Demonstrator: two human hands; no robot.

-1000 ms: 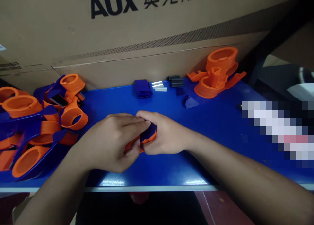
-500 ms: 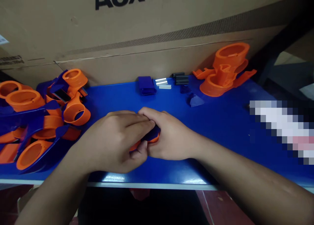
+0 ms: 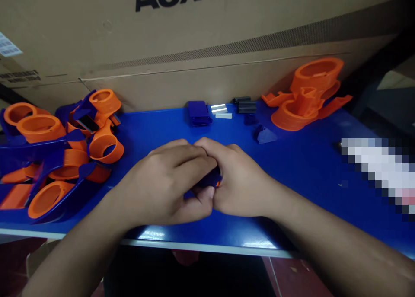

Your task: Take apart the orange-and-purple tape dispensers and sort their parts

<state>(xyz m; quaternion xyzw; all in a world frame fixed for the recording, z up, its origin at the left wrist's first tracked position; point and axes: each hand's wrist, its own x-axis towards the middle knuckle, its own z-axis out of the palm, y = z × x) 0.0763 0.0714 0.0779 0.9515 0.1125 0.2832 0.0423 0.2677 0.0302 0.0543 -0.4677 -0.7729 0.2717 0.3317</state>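
My left hand (image 3: 177, 180) and my right hand (image 3: 240, 180) meet above the front middle of the blue table. Both are closed around one dark blue plastic piece (image 3: 209, 178) with a bit of orange at its edge, mostly covered by the fingers. The left fingers lie across its top, thumb below; the right hand wraps its right side. Beyond the hands lie a stack of blue plastic parts (image 3: 198, 113), silvery metal strips (image 3: 218, 108), a white strip (image 3: 223, 115), black pieces (image 3: 246, 106) and a blue piece (image 3: 265, 134).
Orange and blue tape dispensers (image 3: 40, 128) are heaped at the left. Orange plastic dispenser parts (image 3: 292, 117) stand stacked at the back right. A large cardboard box (image 3: 162, 42) forms the back wall. A pale edge (image 3: 207, 247) runs along the table's front. A blurred-out patch covers the right side.
The view has shifted slightly, so the table things sit further right. Both hands still clasp the piece; less of its orange shows between the fingers now.
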